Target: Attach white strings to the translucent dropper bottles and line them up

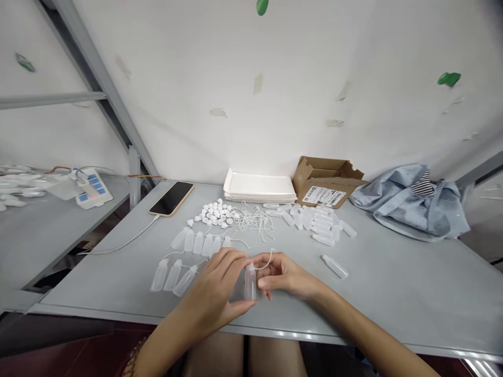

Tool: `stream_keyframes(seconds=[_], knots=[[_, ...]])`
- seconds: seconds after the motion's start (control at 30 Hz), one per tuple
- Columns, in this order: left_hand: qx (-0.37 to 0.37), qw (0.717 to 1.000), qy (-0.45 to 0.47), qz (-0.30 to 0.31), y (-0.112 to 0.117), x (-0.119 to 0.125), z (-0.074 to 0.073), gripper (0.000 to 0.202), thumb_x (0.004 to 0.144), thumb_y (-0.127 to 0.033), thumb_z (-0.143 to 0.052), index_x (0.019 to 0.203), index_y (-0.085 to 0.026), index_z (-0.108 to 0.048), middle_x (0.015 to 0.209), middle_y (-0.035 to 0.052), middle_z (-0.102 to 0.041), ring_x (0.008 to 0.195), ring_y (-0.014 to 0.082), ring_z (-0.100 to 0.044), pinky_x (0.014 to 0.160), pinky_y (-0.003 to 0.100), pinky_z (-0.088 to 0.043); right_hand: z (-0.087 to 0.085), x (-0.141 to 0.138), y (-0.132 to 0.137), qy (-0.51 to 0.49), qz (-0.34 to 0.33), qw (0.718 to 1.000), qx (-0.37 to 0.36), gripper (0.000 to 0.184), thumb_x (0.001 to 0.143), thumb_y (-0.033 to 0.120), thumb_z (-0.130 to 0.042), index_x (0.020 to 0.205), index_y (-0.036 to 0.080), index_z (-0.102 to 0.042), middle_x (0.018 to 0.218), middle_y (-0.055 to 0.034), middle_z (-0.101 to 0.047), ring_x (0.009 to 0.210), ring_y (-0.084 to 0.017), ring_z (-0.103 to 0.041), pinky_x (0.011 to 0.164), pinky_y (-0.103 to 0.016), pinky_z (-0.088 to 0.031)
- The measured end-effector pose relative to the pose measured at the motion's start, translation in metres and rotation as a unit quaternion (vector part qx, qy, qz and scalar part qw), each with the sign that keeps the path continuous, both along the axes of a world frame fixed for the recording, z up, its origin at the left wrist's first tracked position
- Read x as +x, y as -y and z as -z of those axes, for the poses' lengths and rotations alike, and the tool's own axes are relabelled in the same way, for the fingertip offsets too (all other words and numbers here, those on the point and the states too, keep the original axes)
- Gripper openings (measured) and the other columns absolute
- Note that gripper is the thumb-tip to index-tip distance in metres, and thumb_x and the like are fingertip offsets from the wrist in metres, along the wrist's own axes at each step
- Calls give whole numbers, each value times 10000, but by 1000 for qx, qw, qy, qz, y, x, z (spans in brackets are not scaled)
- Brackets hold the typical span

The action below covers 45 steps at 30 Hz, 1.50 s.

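Note:
My left hand [220,285] holds a small translucent squeeze bottle [250,285] upright near the table's front edge, thumb at its base and fingers at its top. A thin white strap [269,259] curves up to the right from its neck. My right hand [279,275] is curled around the bottle's right side, its index finger by the white cap and its thumb beside the body; part of its grip is hidden. Left of my hands lie several similar bottles [173,275] with straps, in two rows. One loose bottle [335,266] lies to the right.
Behind are a pile of white caps [215,213], tangled white straps [255,219] and a heap of bottles [322,222]. A white tray stack [259,187], cardboard box [326,183] and blue cloth [416,201] line the back. A phone [173,199] with its cable lies left.

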<state>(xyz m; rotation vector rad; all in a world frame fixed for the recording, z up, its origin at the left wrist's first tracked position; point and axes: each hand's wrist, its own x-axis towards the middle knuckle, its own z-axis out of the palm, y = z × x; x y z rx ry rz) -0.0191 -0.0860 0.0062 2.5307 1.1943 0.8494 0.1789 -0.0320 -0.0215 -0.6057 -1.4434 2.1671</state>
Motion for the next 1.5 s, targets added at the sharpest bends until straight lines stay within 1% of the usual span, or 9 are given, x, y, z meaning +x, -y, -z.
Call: stream_keyframes(seconds=[0.13,0.2,0.4,0.57,0.63,0.77,0.93,1.13,1.5], knots=[[6,998,-56,-4,8,-22,6,518,689,-168,-723,1124,-171,-441,1077,84,-555,1026,264,-476,887,426,-438,5,-8,1,-6,24,1000,1,492,666,268,-782,1090,178,-547,938,-33,-631,528,-63,-585,444,-182,-477],[-2,997,-80,-3,10,-33,7,528,680,-170,-735,1121,-170,-445,1084,85,-553,1040,270,-468,889,430,-438,5,-13,1,-4,39,999,1,480,682,286,-769,1091,186,-540,956,-40,-631,537,-69,-591,454,-196,-488],[-44,992,-114,-4,11,-63,9,560,633,-247,-793,1095,-187,-484,1100,80,-543,1084,281,-426,904,429,-423,6,-33,8,76,54,995,40,263,729,335,-712,842,109,-639,599,6,-612,523,-85,-567,542,-225,-481],[-94,986,-137,-20,4,-84,5,552,610,-270,-806,1080,-201,-526,1122,77,-522,1091,281,-411,910,429,-405,8,-50,10,152,65,981,99,153,775,268,-634,805,118,-645,534,26,-568,459,-79,-491,490,-219,-413],[-117,982,-146,-17,1,-90,3,538,619,-283,-796,1084,-209,-536,1129,74,-514,1099,281,-406,904,423,-405,6,-55,10,188,73,964,171,96,787,206,-604,801,129,-661,559,26,-565,483,-79,-476,495,-212,-386],[-135,979,-151,-9,-5,-97,2,525,614,-298,-785,1080,-222,-555,1134,69,-508,1108,281,-403,896,409,-406,0,-61,10,228,84,907,345,109,798,125,-578,794,153,-683,769,-21,-658,651,-109,-541,618,-231,-417],[-113,984,-137,-2,-8,-101,3,487,615,-311,-781,1047,-225,-573,1116,63,-521,1108,272,-416,901,397,-405,1,-64,10,238,78,850,463,128,836,123,-542,845,162,-664,817,-48,-656,737,-149,-585,696,-269,-462],[-116,983,-139,-14,-8,-105,3,487,593,-320,-797,1024,-227,-589,1099,57,-539,1088,263,-442,891,383,-420,7,-63,9,256,83,810,521,117,858,153,-523,884,179,-634,886,-64,-617,782,-162,-591,712,-281,-483],[-128,980,-151,-25,-8,-107,5,548,603,-331,-792,1091,-226,-568,1098,56,-541,1092,264,-435,898,380,-416,8,-57,11,286,93,770,563,158,882,191,-482,979,172,-605,946,-81,-621,797,-167,-600,705,-275,-484]])
